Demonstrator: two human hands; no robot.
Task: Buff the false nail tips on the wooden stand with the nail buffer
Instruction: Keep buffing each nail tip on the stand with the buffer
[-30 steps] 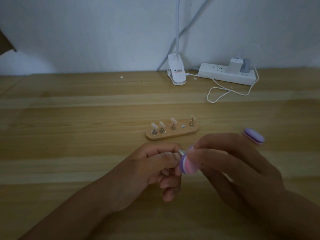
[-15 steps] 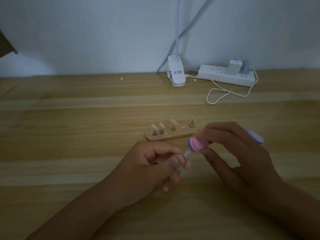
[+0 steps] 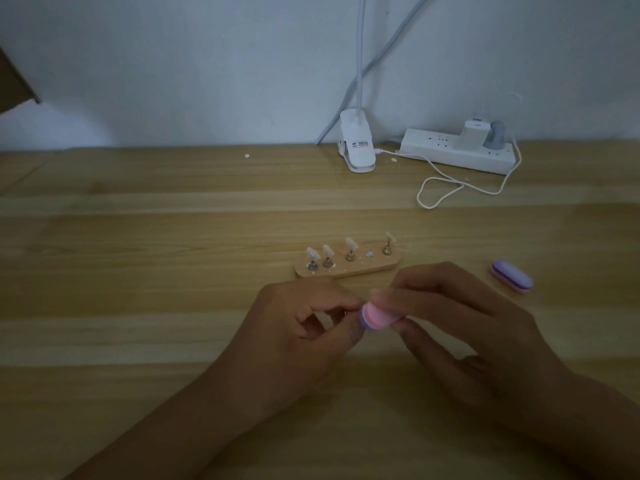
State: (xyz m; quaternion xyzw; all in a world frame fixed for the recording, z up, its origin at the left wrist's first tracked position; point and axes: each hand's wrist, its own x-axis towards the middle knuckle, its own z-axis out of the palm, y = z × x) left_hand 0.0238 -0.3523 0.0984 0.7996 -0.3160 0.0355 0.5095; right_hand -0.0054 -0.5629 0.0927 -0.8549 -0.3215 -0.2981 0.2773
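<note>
A small wooden stand (image 3: 377,268) lies mid-table, carrying several false nail tips (image 3: 350,243) on metal pegs; one socket (image 3: 370,254) is vacant. Just in front of it, my right hand (image 3: 460,323) grips a pink and purple nail buffer (image 3: 377,315). The buffer's end meets the fingertips of my left hand (image 3: 298,337), which pinch a small nail holder that is almost wholly hidden behind the buffer and fingers.
A second purple and pink buffer (image 3: 512,276) lies to the right of the stand. At the back against the wall stand a white clip lamp base (image 3: 356,148) and a white power strip (image 3: 457,154) with a looping cable (image 3: 446,188).
My right hand brought the buffer down and left from near the stand's end, back against my left fingertips. The second buffer is uncovered again.
</note>
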